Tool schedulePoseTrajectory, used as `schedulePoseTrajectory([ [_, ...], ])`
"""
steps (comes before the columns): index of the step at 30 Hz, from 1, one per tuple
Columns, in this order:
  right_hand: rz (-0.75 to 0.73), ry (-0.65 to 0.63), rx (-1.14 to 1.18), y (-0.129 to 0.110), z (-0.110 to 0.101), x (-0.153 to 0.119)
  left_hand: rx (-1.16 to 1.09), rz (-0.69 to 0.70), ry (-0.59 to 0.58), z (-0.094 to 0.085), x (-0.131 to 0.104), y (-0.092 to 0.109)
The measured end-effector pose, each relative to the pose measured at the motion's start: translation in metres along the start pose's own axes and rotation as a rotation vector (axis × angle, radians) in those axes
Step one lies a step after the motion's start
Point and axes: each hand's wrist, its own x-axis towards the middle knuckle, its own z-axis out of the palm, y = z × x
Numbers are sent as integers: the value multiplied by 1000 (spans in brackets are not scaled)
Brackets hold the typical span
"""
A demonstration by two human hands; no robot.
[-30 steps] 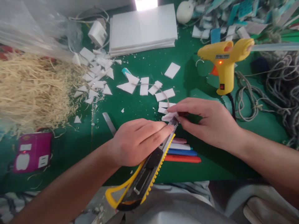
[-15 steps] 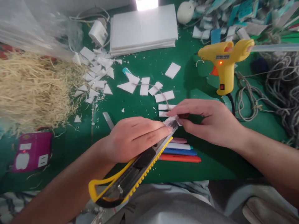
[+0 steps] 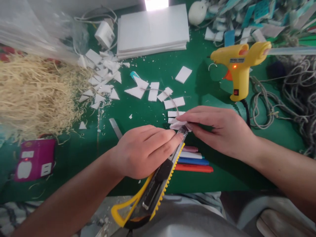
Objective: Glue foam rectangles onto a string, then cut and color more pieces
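Swings snap-off knife (image 3: 160,174) steeper since half a second ago | grips it near the tip with left hand (image 3: 145,149) curled closed | pinches white foam piece (image 3: 178,125) at knife tip, above desk (image 3: 237,179), with right hand (image 3: 218,131) nearly closed | best to shave lightly, keeping fingertips (image 3: 181,116) clear

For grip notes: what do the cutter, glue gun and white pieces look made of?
Cutter: ridged, opaque yellow and black body, probably plastic; shiny gray strip, likely metal.
Glue gun: smooth yellow shell, soft sheen, likely hard plastic.
White pieces: matte, thick edges, crumbs nearby; probably foam board, though card is possible.
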Motion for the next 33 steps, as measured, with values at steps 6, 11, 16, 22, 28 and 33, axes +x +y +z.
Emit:
schedulePoseTrajectory([
  [6,22,28,-50,-2,-1,-1,-44,25,-107,-7,0,-2],
  [11,56,67,-63,-2,-1,0,-51,29,14,-2,-5,2],
  [16,42,83,-79,-4,-2,-1,-33,25,17,-2,-4,2],
  [22,34,72,-59,-4,-3,0,-38,-22,-106,-11,3,2],
  [28,24,66,-47,-4,-3,0,-30,-45,-123,-12,2,2],
  [33,18,55,-25,-3,-3,-1,-61,-66,-112,-11,3,2],
])
